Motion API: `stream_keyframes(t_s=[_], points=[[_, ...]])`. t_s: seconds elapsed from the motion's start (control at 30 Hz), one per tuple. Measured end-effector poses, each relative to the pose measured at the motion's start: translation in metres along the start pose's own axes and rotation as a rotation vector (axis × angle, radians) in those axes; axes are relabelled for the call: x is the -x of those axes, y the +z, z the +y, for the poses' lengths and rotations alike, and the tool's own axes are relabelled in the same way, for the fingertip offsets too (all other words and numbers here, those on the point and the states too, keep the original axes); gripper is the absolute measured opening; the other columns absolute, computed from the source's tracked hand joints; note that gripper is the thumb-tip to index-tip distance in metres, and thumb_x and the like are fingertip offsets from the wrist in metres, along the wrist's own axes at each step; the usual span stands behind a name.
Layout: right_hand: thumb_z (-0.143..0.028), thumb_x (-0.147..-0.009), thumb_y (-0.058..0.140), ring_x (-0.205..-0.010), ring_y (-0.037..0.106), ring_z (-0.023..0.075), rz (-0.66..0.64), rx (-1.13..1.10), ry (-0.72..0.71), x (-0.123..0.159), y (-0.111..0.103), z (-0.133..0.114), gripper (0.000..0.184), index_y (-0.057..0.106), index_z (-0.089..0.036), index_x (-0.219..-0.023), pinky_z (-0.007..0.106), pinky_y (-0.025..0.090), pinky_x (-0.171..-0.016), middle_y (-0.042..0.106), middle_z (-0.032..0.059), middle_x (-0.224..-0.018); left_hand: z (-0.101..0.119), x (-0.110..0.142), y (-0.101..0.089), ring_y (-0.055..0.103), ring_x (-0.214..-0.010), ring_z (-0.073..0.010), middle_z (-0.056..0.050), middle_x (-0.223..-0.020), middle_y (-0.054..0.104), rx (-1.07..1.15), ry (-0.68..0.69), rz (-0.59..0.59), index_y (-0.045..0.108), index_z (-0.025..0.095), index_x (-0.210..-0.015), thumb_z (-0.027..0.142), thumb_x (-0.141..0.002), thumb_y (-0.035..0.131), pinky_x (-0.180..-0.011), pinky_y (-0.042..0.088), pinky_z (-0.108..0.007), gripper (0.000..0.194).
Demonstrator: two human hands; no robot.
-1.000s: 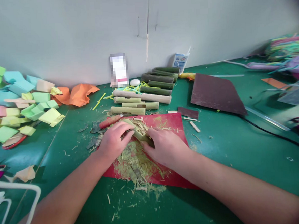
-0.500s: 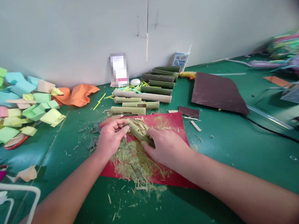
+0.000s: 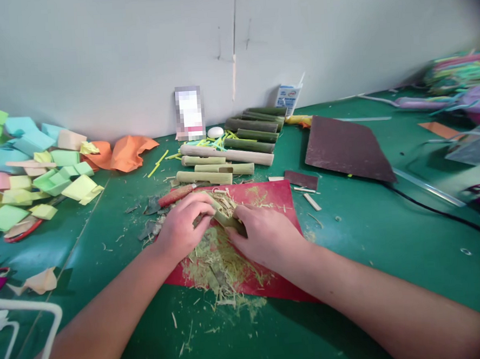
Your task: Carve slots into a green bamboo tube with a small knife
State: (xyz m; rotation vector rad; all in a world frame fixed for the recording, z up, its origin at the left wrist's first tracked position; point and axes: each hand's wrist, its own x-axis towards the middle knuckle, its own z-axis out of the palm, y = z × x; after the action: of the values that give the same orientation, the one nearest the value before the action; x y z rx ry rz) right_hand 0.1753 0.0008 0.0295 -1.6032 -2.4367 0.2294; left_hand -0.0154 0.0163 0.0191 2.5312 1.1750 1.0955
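Note:
A short green bamboo stick point(image 3: 225, 218) lies slanted over a red mat point(image 3: 277, 196) strewn with pale green shavings point(image 3: 216, 259). My left hand point(image 3: 184, 226) is curled over the stick's far end, fingers closed on it. My right hand point(image 3: 268, 237) grips the near end, thumb on top. The two hands almost touch. A red-handled knife point(image 3: 178, 194) lies on the table just beyond my left hand, untouched.
Peeled bamboo lengths point(image 3: 226, 154) and dark green ones point(image 3: 253, 130) lie behind the mat. A brown sandpaper sheet point(image 3: 346, 148) and a small piece point(image 3: 302, 179) are at the right. Coloured paper pile point(image 3: 31, 165) lies at the left, black cable point(image 3: 437, 211) at the right, white wire frame point(image 3: 28, 311) in the near-left corner.
My left hand slid up the stick toward its far end, then came back down close to my right hand. My right hand and the knife stayed put.

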Motion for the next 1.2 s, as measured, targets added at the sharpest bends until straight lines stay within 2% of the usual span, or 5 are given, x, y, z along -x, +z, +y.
stream_keyframes(t_s=[0.23, 0.43, 0.53, 0.77, 1.2], points=[[-0.037, -0.081, 0.047, -0.061, 0.056, 0.0155, -0.012, 0.000, 0.008, 0.000, -0.001, -0.001, 0.019, 0.054, -0.019, -0.080, 0.028, 0.020, -0.049, 0.063, 0.0029, -0.072, -0.002, 0.002, 0.001, 0.061, -0.089, -0.0151, -0.003, -0.093, 0.065, 0.013, -0.039, -0.006, 0.060, 0.019, -0.086, 0.011, -0.079, 0.058, -0.083, 0.049, -0.031, 0.010], [-0.037, -0.081, 0.047, -0.061, 0.055, 0.0155, -0.016, 0.005, 0.006, 0.001, -0.001, 0.000, 0.019, 0.054, -0.020, -0.082, 0.028, 0.021, -0.049, 0.063, 0.0029, -0.074, 0.005, 0.002, 0.008, 0.062, -0.069, -0.0114, -0.001, -0.082, 0.061, 0.328, -0.450, 0.055, 0.054, 0.018, -0.091, 0.020, -0.081, 0.059, -0.062, 0.051, -0.023, 0.012], [-0.037, -0.081, 0.046, -0.061, 0.055, 0.0154, -0.017, -0.009, 0.009, 0.000, 0.000, 0.000, 0.019, 0.054, -0.020, -0.084, 0.028, 0.021, -0.049, 0.063, 0.0026, -0.074, 0.007, 0.002, 0.011, 0.058, -0.059, -0.0086, 0.002, -0.075, 0.056, 0.491, -0.517, 0.040, 0.050, 0.018, -0.087, 0.019, -0.082, 0.056, -0.057, 0.049, -0.021, 0.008], [-0.037, -0.080, 0.046, -0.060, 0.055, 0.0154, -0.016, -0.002, 0.008, -0.001, -0.001, -0.001, 0.018, 0.053, -0.020, -0.079, 0.028, 0.020, -0.049, 0.062, 0.0021, -0.071, 0.006, 0.003, 0.010, 0.059, -0.063, -0.0100, 0.001, -0.074, 0.061, 0.339, -0.488, -0.040, 0.059, 0.019, -0.085, 0.020, -0.081, 0.058, -0.060, 0.048, -0.022, 0.004], [-0.037, -0.080, 0.046, -0.060, 0.054, 0.0151, 0.026, -0.010, -0.007, -0.001, 0.003, 0.002, 0.018, 0.052, -0.020, -0.076, 0.028, 0.021, -0.050, 0.062, 0.0015, -0.071, 0.008, 0.001, 0.006, 0.062, -0.083, -0.0147, -0.004, -0.089, 0.067, 0.060, -0.179, -0.013, 0.067, 0.018, -0.090, 0.018, -0.076, 0.064, -0.077, 0.051, -0.028, 0.014]])
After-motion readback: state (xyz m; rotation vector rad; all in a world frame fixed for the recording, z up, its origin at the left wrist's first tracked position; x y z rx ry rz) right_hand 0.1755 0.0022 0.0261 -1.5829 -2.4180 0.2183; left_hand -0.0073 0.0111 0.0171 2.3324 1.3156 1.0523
